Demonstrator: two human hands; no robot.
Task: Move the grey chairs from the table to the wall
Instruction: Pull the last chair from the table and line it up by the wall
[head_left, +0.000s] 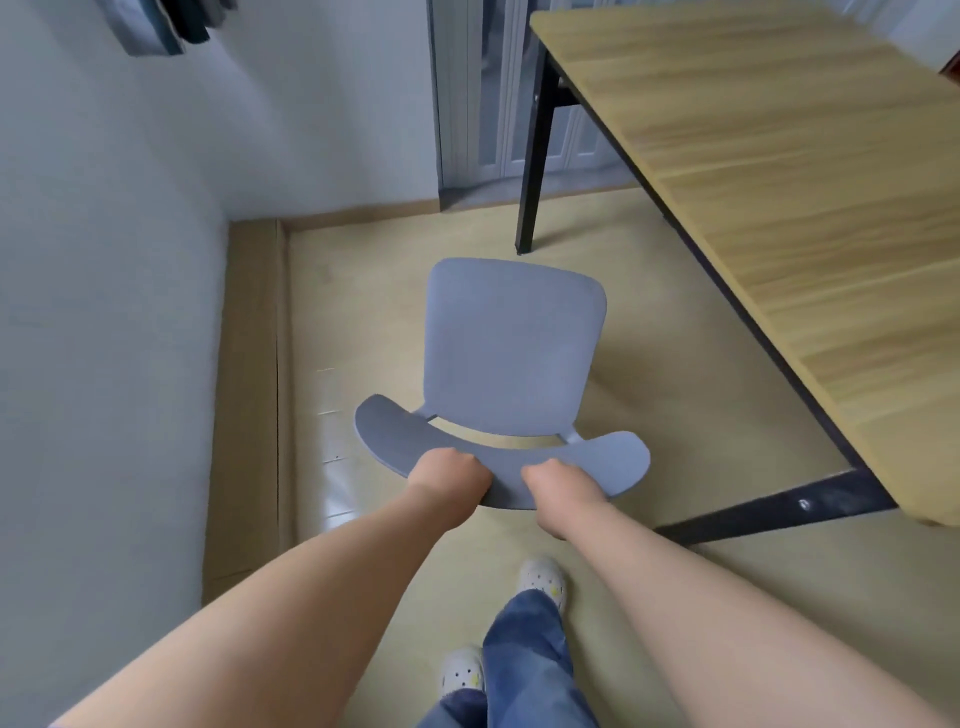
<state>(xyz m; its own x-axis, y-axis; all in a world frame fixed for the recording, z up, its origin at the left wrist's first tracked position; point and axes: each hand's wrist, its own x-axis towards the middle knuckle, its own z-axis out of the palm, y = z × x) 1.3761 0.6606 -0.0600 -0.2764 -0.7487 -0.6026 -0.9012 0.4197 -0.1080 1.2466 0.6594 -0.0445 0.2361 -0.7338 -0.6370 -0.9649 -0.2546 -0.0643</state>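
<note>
both hands on the grey chair (514, 353), centre of frame. the left hand (449, 475) grips the curved back rail left of its middle, fingers (457, 457) curled over the rail's far edge and clamped on it. the right hand (558, 488) grips the same rail right of the middle, fingers (540, 470) curled over and clamped likewise. the hands are near each other, not touching.

the seat points away from me, toward the top of the frame. the chair legs are hidden under the seat, so i cannot tell whether they touch the floor (363, 312).

the chair is between the wall (104, 260) at the left of the frame and the wooden counter (779, 182) at the right, apart from both. the black counter leg (532, 171) stands just above the seat in the frame. wooden skirting (249, 364) runs along the foot of the wall.

lower centre: my jeans (524, 665) and white shoes (543, 577). dark clothes (171, 26) hang at the upper left corner.
</note>
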